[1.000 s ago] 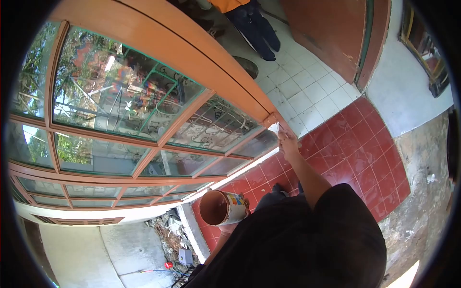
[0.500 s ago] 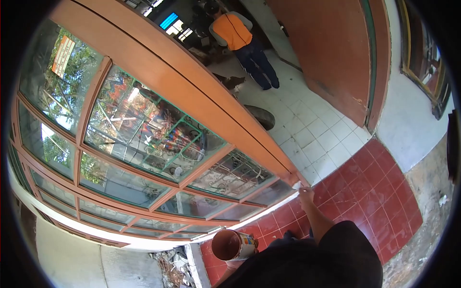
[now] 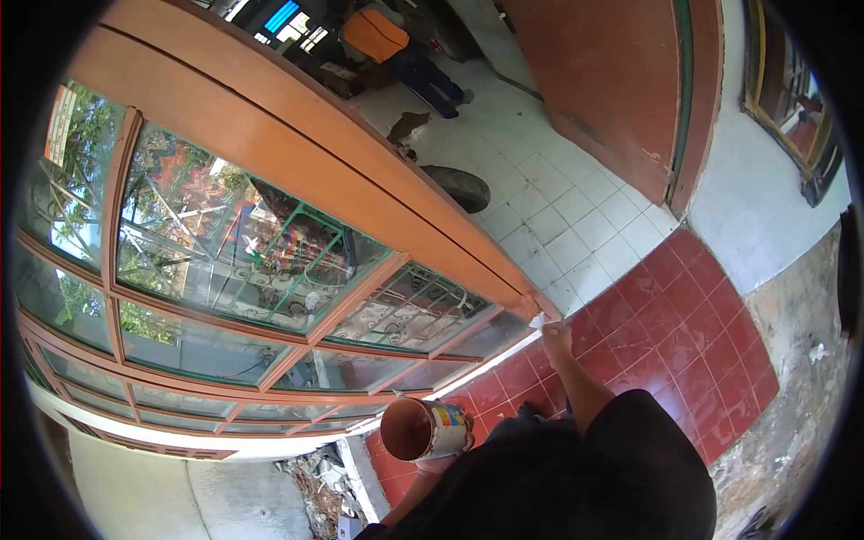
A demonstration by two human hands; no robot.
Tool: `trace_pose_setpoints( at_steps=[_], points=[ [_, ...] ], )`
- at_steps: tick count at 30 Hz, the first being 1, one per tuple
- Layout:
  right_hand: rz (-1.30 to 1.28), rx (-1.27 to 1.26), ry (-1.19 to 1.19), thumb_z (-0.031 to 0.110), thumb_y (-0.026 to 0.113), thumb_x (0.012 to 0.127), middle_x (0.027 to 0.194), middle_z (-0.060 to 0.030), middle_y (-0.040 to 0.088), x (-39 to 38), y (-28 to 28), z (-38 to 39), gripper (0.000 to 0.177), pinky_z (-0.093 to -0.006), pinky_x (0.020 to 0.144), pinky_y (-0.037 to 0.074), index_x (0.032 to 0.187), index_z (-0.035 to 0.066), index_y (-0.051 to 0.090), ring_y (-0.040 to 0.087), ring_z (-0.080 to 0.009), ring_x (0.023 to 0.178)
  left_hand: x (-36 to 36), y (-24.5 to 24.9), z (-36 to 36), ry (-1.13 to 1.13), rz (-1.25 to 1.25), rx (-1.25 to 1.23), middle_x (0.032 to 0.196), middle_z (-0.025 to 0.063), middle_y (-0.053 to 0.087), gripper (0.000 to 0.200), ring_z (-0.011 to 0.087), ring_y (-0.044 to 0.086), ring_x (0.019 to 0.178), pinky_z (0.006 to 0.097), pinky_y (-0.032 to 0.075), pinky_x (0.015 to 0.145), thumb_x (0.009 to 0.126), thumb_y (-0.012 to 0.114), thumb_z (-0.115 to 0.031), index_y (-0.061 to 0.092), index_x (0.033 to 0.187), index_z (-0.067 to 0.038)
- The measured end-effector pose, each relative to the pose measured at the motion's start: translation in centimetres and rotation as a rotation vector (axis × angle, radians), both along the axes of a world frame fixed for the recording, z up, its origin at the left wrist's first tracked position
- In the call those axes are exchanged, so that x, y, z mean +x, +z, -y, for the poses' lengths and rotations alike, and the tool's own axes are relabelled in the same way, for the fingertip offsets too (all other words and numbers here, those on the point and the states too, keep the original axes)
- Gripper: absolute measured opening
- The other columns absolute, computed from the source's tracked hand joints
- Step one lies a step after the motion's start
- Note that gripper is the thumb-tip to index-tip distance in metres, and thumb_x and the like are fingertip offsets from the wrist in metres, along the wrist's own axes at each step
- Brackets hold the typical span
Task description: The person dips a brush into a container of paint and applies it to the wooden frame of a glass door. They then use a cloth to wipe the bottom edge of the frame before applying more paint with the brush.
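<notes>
My left hand (image 3: 438, 464) is closed around the underside of a paint bucket (image 3: 448, 429). The bucket is tilted so its reddish-brown inside faces up, and a colourful label shows on its side. My right hand (image 3: 557, 339) reaches down to the foot of the orange-brown door post (image 3: 360, 187). Its fingers are closed on a small whitish tool (image 3: 538, 320), which is at the post's lower end; its exact kind is too small to make out.
Glass panes in brown window frames (image 3: 312, 341) run along the left. Red floor tiles (image 3: 666, 333) lie below me. Through the doorway are white tiles (image 3: 558, 211), a tyre (image 3: 457, 187), a person in an orange top (image 3: 376, 36) and a brown door (image 3: 598, 85).
My view has shifted, so the window frame and both hands appear further left. The person inside has changed stance. My right hand stays at the post's foot; my left still holds the bucket.
</notes>
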State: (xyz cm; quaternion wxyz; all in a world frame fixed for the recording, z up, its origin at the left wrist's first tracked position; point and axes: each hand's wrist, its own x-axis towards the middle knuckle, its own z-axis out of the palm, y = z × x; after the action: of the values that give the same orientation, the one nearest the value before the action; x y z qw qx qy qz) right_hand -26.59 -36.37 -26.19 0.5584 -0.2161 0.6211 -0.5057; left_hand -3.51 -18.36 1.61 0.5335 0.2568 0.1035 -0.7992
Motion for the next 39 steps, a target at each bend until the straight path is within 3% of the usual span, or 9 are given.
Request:
trace_pose_setpoints(
  at_steps=[3, 5, 7, 13, 16, 18, 20, 31, 39],
  points=[
    [-0.416, 0.071, -0.115, 0.016, 0.053, 0.087, 0.054, -0.0019, 0.053, 1.8, -8.2, 0.6, 0.015, -0.0265, 0.035, 0.032, 0.085, 0.008, 0.065, 0.046, -0.0118, 0.038, -0.7, 0.9, 0.2, -0.014, 0.039, -0.025, 0.133, 0.0139, 0.053, 0.063, 0.0316, 0.051, 0.118, 0.0526, 0.05, 0.09, 0.086, 0.065, -0.051, 0.051, 0.136, -0.016],
    [0.062, 0.077, -0.024, 0.016, 0.058, 0.089, 0.053, -0.001, 0.051, 0.7, -4.0, 1.1, 0.011, -0.0259, 0.034, 0.031, 0.086, 0.008, 0.064, 0.045, -0.0101, 0.038, -0.7, 0.8, 0.3, -0.037, -0.029, -0.018, 0.136, 0.0108, 0.053, 0.053, 0.0309, 0.049, 0.121, 0.0554, 0.047, 0.09, 0.087, 0.065, -0.05, 0.057, 0.134, -0.027],
    [0.162, 0.023, -0.009, 0.019, 0.063, 0.09, 0.067, -0.0062, 0.061, 0.7, 3.8, 1.0, 0.018, -0.0297, 0.053, 0.044, 0.09, 0.0, 0.064, 0.058, -0.0131, 0.06, 0.0, -0.2, 0.2, -0.036, -0.098, -0.008, 0.139, 0.011, 0.052, 0.05, 0.0341, 0.046, 0.126, 0.0568, 0.044, 0.092, 0.089, 0.062, -0.049, 0.057, 0.134, -0.028],
    [0.548, -0.213, 0.018, 0.02, 0.064, 0.097, 0.064, 0.0023, 0.055, 0.7, 11.6, -2.8, 0.014, -0.0214, 0.039, 0.031, 0.098, 0.006, 0.066, 0.046, -0.0035, 0.048, 1.3, -0.6, -0.7, 0.025, -0.122, 0.197, 0.143, 0.0063, 0.05, 0.043, 0.0284, 0.046, 0.126, 0.0546, 0.038, 0.093, 0.091, 0.056, -0.051, 0.062, 0.13, -0.034],
    [0.016, -0.144, -0.001, 0.019, 0.064, 0.095, 0.068, 0.0001, 0.058, 1.4, 6.0, -2.8, 0.019, -0.024, 0.049, 0.041, 0.1, 0.001, 0.066, 0.053, -0.0063, 0.056, 1.1, -0.7, -0.2, -0.001, -0.186, 0.224, 0.143, 0.006, 0.051, 0.041, 0.0281, 0.045, 0.128, 0.056, 0.038, 0.095, 0.093, 0.055, -0.048, 0.061, 0.132, -0.035],
    [-0.146, 0.139, -0.139, 0.022, 0.064, 0.093, 0.076, -0.0088, 0.066, 1.9, -6.5, -2.8, 0.027, -0.0292, 0.058, 0.05, 0.103, -0.002, 0.066, 0.065, -0.0164, 0.067, 0.2, -0.4, 0.3, 0.007, -0.183, 0.254, 0.142, 0.0073, 0.051, 0.04, 0.0289, 0.044, 0.13, 0.0584, 0.037, 0.098, 0.095, 0.053, -0.045, 0.059, 0.134, -0.034],
    [-0.294, 0.543, -0.159, 0.028, 0.055, 0.092, 0.103, -0.0261, 0.07, -2.2, -5.5, -5.0, 0.032, -0.0468, 0.083, 0.052, 0.105, 0.003, 0.068, 0.066, -0.0422, 0.101, -0.7, -0.5, 0.9, -0.017, -0.171, 0.203, 0.143, 0.0095, 0.05, 0.047, 0.032, 0.044, 0.131, 0.0603, 0.039, 0.097, 0.095, 0.054, -0.043, 0.051, 0.14, -0.031],
    [-0.616, 0.617, 0.105, 0.036, 0.064, 0.082, 0.098, -0.0249, 0.07, -20.5, -3.1, -22.2, 0.04, -0.045, 0.086, 0.052, 0.097, 0.0, 0.072, 0.067, -0.0414, 0.1, -3.3, 0.1, 3.4, -0.252, -0.199, -0.056, 0.15, 0.0105, 0.043, 0.058, 0.0348, 0.038, 0.138, 0.0604, 0.038, 0.099, 0.091, 0.059, -0.037, 0.043, 0.144, -0.017],
    [-0.471, 1.029, -0.417, 0.067, 0.044, 0.088, 0.109, -0.0332, 0.066, -17.2, -0.3, -36.1, 0.082, -0.0506, 0.092, 0.048, 0.107, -0.009, 0.068, 0.062, -0.0473, 0.109, -7.4, -1.7, 8.6, -0.605, -0.336, 0.033, 0.152, 0.01, 0.041, 0.059, 0.035, 0.036, 0.14, 0.0601, 0.038, 0.1, 0.09, 0.059, -0.037, 0.044, 0.143, -0.016]
  ],
)
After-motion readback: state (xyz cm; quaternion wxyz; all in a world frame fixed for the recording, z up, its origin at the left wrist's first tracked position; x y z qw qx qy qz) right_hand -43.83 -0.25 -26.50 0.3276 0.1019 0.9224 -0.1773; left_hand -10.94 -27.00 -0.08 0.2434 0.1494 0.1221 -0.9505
